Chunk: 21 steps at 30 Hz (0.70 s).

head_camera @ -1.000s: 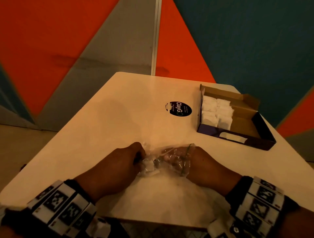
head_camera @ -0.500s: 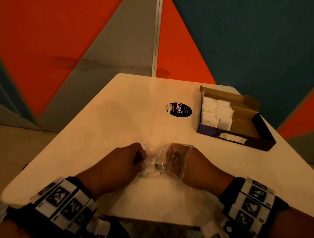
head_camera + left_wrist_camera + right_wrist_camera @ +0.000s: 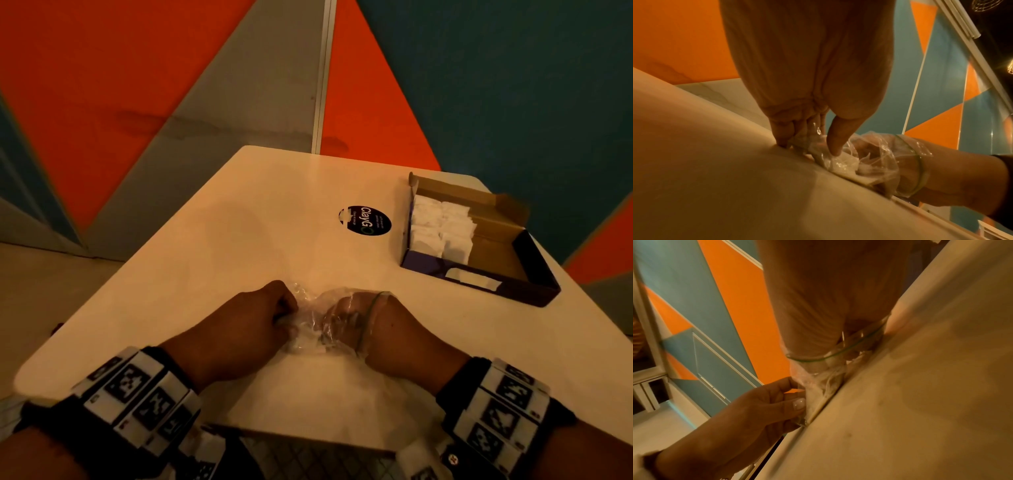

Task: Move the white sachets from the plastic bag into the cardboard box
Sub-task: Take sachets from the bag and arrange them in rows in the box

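A clear plastic bag lies crumpled on the table's near edge. My left hand pinches its closed end between thumb and fingers. My right hand is inside the bag, whose green-lined mouth rings the back of the hand. Its fingers curl toward a white sachet at the bottom, but crumpled plastic hides whether they grasp it. The cardboard box stands open at the far right with several white sachets stacked in its left half.
A black round sticker lies on the pale table left of the box. The box's right half shows bare cardboard. Orange, grey and teal wall panels stand behind the table.
My right hand has pushed deeper into the bag, so the bag's mouth now sits further back over the hand. The left hand has kept its pinch in place.
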### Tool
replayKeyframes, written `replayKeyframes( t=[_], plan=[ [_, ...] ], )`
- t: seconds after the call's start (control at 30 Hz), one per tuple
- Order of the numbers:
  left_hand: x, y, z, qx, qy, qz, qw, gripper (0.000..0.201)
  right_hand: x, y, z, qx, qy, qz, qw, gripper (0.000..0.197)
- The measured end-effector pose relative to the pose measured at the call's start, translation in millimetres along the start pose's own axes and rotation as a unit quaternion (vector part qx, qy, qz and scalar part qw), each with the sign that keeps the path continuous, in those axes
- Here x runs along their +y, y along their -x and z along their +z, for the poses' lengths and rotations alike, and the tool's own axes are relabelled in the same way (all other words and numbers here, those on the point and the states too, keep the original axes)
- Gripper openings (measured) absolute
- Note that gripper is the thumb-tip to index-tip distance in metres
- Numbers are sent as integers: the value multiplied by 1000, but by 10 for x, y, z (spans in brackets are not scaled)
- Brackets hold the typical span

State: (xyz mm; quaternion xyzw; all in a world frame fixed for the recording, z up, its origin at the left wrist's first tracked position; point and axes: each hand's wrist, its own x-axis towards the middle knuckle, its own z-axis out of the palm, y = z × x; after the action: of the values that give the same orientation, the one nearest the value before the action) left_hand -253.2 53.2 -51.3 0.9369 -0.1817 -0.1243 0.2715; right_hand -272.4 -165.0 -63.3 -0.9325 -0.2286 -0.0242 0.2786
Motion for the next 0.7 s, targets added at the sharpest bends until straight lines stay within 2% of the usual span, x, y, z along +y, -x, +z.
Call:
replayKeyframes(
  t=[0.07,0.17,0.23,0.27,0.3,0.33,0.37,0.4,0.43,0.47,0.5,0.63,0.7],
  plan=[
    [-1,2,1,-5,7,-1,1000,26,62,15,37,-25,-68,35,997,34],
    [-4,10,-9,-13,10,-1,1000,28,28,-4,109,-24,-144,-35,989,34],
    [-3,9,-17,-11,9,2,1000,27,25,-7,102,-52,-166,23,985,29],
    [-8,9,-19,-8,10,3,1000,27,41,8,99,-32,-146,-2,989,29],
    [-10,7,-22,-5,11,4,1000,25,27,24,81,-51,-174,16,983,32],
    [-16,6,-18,-5,12,4,1000,24,45,28,94,-67,-181,56,980,34],
    [-26,1,-14,-5,11,5,1000,24,69,22,55,1,-155,37,987,35],
    [-35,2,-14,-5,9,6,1000,25,33,48,-4,17,-169,36,985,86],
    [-43,4,-15,-6,7,8,1000,26,89,41,39,17,-183,53,981,104],
    [-49,5,-16,-6,8,9,1000,26,101,92,28,10,-202,54,978,28],
    [-55,4,-16,-7,9,11,1000,26,70,133,-24,41,-190,53,979,14],
    [-55,4,0,-7,14,16,1000,27,148,185,-87,54,-80,99,990,21],
    [-54,-3,10,-1,15,18,1000,29,175,195,-91,58,-79,109,989,27]
  ],
)
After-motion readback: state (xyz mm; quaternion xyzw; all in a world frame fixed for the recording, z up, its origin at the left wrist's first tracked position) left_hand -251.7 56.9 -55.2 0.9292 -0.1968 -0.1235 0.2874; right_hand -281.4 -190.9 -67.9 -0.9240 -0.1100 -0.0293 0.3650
